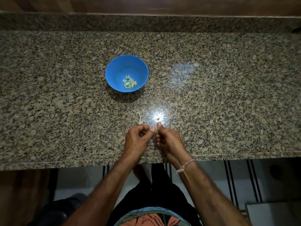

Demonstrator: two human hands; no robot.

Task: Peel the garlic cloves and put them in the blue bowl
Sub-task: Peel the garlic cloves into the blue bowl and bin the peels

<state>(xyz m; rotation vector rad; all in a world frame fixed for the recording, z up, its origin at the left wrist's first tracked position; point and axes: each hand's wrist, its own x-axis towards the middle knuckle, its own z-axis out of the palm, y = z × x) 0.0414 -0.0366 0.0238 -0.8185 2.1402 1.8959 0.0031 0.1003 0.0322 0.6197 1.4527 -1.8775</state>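
low at the frame's centre, our left hand (138, 140) and right hand (168, 141) meet over the worktop (228, 95), each grip pinching one small garlic clove (154, 129). the blue bowl (119, 67) sits above them, well apart, holding peeled cloves (129, 82). a garlic stalk (139, 119) lies just above the left hand.

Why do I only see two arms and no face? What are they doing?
The camera sits on the person's head and looks down, so only their arms show. It is one picture, taken from above. The left hand and the right hand pinch a small garlic clove between their fingertips, it seems to peel it. On the speckled stone counter stands a blue bowl with peeled cloves inside. A dry garlic scrap lies just beyond the hands.
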